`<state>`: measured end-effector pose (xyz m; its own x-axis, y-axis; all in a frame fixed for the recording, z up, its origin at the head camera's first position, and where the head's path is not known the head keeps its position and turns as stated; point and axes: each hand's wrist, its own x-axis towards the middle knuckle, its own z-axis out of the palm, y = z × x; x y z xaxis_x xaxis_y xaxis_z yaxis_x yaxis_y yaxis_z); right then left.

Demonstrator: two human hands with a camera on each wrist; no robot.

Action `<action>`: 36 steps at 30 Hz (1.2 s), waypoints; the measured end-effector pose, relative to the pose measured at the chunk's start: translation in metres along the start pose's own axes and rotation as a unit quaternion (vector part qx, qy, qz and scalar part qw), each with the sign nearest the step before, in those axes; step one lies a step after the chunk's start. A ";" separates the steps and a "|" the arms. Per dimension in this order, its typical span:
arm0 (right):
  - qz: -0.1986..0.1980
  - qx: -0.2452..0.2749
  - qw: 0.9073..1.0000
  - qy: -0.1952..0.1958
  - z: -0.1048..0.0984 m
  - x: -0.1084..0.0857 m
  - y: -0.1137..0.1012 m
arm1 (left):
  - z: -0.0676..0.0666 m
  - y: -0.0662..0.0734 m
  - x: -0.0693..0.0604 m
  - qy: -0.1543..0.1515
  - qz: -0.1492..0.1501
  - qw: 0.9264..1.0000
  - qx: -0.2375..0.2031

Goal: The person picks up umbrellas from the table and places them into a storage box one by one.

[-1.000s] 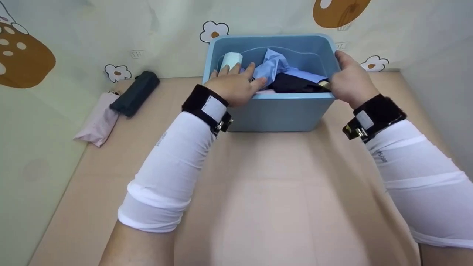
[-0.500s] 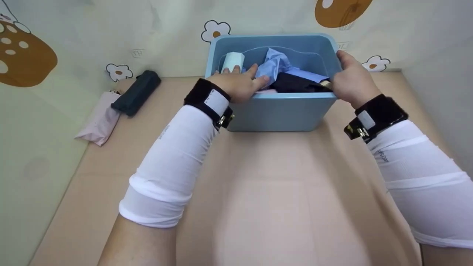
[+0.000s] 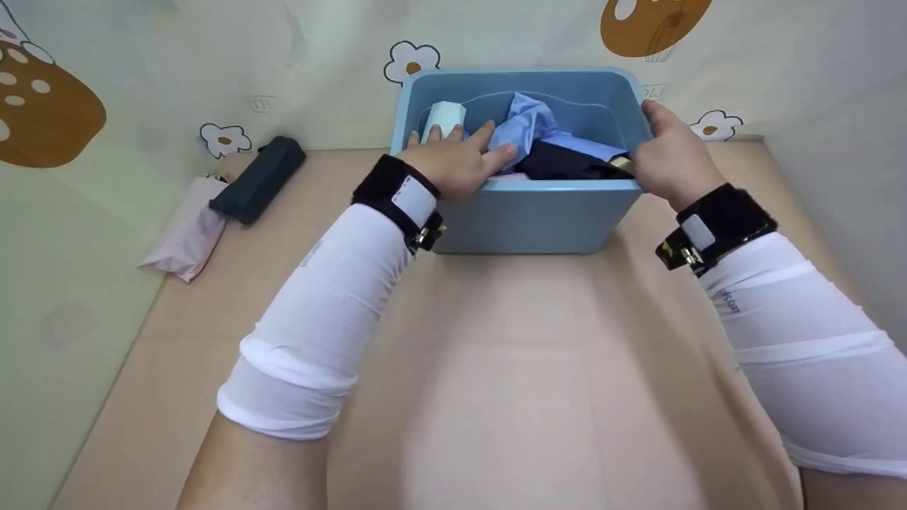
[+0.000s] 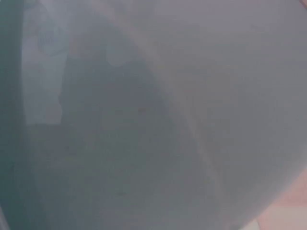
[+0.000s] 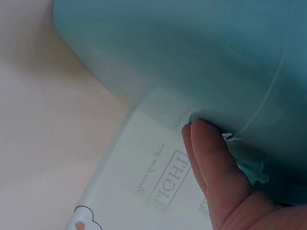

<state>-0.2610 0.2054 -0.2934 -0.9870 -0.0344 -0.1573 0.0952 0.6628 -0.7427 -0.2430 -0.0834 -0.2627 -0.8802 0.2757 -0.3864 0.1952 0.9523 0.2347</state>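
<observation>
A blue plastic storage bin (image 3: 524,216) stands against the back wall. My left hand (image 3: 453,164) lies over its front left edge with fingers spread, resting on the contents; its fingertips are near a pale mint roll-like item (image 3: 445,117). Crumpled blue material (image 3: 524,126) and a folded black item (image 3: 567,161) fill the middle and right of the bin. With my right hand (image 3: 673,157) I grip the bin's right rim; in the right wrist view its fingers (image 5: 211,153) reach beneath the rim. The left wrist view shows only the bin's blurred outer wall (image 4: 134,143).
Left of the bin, a dark green oblong pouch (image 3: 261,180) lies partly over a pale pink pouch (image 3: 188,230). The beige surface (image 3: 524,397) stretches in front. A patterned wall covering (image 3: 326,71) rises directly behind the bin.
My left wrist has lifted slightly and moved a little forward, while the fingers stay spread over the contents. The right hand keeps its grip on the rim and the bin stays in place.
</observation>
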 end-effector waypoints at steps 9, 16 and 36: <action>-0.007 0.007 1.000 -0.001 -0.001 0.002 0.001 | 0.023 -0.041 -0.017 0.249 0.051 0.964 -0.083; -0.006 0.005 1.000 0.004 -0.005 0.000 0.005 | 0.032 -0.114 -0.032 0.324 -0.021 0.930 -0.172; 0.011 0.004 1.000 0.003 -0.005 -0.005 -0.001 | 0.070 -0.273 -0.073 0.163 -0.287 0.935 -0.126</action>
<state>-0.2571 0.2086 -0.2888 -0.9854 -0.0146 -0.1696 0.1184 0.6571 -0.7444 -0.2020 -0.3545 -0.3613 -0.9020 -0.3657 -0.2296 -0.4222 0.8585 0.2912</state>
